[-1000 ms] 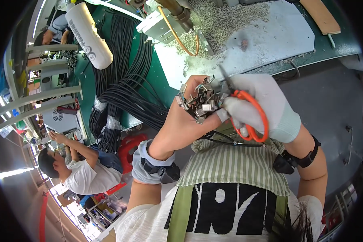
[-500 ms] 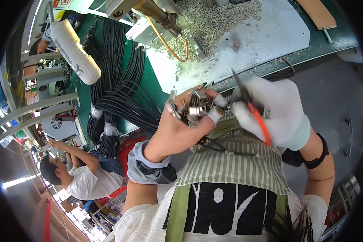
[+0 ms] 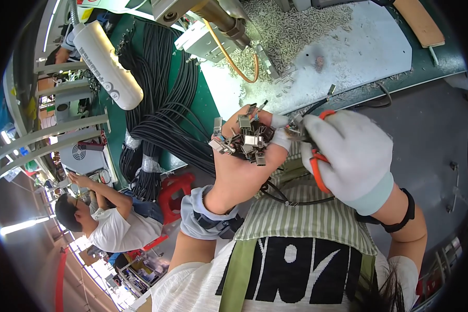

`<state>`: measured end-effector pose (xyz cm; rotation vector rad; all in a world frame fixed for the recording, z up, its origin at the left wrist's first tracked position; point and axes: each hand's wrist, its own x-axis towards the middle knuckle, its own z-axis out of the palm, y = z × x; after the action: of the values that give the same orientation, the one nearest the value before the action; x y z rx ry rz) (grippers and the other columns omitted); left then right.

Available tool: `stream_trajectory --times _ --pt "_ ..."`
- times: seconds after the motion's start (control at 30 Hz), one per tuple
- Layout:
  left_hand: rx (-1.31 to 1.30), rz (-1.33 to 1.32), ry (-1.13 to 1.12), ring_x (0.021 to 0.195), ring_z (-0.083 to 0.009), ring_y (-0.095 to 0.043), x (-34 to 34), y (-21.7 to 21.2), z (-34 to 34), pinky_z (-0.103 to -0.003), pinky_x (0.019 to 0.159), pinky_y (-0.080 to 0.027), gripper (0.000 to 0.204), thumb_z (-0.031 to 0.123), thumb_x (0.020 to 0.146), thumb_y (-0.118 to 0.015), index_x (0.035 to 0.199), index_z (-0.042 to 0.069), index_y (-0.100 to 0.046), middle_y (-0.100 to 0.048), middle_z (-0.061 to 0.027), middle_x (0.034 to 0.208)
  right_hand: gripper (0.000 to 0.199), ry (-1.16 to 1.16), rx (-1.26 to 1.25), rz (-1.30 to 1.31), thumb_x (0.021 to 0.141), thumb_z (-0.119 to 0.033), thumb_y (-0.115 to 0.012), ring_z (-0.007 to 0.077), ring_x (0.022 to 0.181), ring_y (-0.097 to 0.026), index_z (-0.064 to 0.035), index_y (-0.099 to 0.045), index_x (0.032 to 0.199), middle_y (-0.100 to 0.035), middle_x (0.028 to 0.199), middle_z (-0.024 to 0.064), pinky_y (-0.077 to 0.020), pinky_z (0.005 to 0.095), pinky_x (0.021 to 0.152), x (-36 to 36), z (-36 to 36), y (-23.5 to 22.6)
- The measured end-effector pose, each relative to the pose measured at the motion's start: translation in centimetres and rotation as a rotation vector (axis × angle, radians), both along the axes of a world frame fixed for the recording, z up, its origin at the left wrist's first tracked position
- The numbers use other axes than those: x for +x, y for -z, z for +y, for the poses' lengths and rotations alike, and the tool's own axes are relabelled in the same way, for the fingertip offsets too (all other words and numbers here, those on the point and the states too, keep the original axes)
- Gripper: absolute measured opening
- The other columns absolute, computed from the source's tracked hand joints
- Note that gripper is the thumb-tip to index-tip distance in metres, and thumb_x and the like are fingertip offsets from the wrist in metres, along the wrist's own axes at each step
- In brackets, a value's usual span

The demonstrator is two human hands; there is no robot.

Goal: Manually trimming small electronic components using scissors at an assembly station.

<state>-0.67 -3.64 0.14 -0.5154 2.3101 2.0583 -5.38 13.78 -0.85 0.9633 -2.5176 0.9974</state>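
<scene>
while the left hand (image 3: 244, 166) cups metal connectors (image 3: 243, 139), gloved right hand (image 3: 348, 156) fingers tight around orange-handled pliers (image 3: 317, 166)

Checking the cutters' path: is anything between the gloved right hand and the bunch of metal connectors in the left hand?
Nothing visible: the right hand holds its orange-handled cutters right beside the connectors in the left hand.
</scene>
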Motion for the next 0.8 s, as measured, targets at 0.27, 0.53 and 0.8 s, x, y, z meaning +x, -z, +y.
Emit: stream_trajectory --times 0.27,0.53,0.8 --pt "-0.050 0.150 0.063 0.067 -0.0061 -0.054 -0.3 0.1 0.2 -0.021 0.061 -0.044 0.027 -0.001 0.074 -0.067 0.099 0.000 -0.056 -0.060 -0.0015 0.081 0.017 -0.121 -0.067 -0.300 0.073 -0.009 -0.066 0.0252 0.048 -0.055 -0.0034 -0.063 0.088 -0.056 0.060 0.0081 -0.0452 0.0311 0.049 0.7 -0.2 0.1" --pt "-0.342 0.316 0.374 0.068 -0.0064 -0.054 -0.5 -0.3 -1.0 -0.022 0.063 -0.046 0.024 -0.002 0.078 -0.065 0.099 0.000 -0.056 -0.060 -0.0023 0.084 0.010 -0.106 -0.278 -0.603 0.076 -0.006 -0.062 0.0246 0.044 -0.053 -0.0010 -0.063 0.084 -0.054 0.057 0.0107 -0.0428 0.0292 0.045 1.3 -1.0 0.2" --pt "-0.099 -0.046 0.128 0.067 -0.0046 -0.052 -0.2 0.2 -1.6 -0.021 0.061 -0.044 0.026 0.000 0.071 -0.072 0.091 -0.002 -0.056 -0.059 -0.0008 0.076 0.010 0.003 -0.114 -0.091 0.074 -0.005 -0.063 0.0259 0.046 -0.050 -0.0012 -0.062 0.083 -0.052 0.056 0.0091 -0.0405 0.0309 0.046 0.9 -1.8 1.7"
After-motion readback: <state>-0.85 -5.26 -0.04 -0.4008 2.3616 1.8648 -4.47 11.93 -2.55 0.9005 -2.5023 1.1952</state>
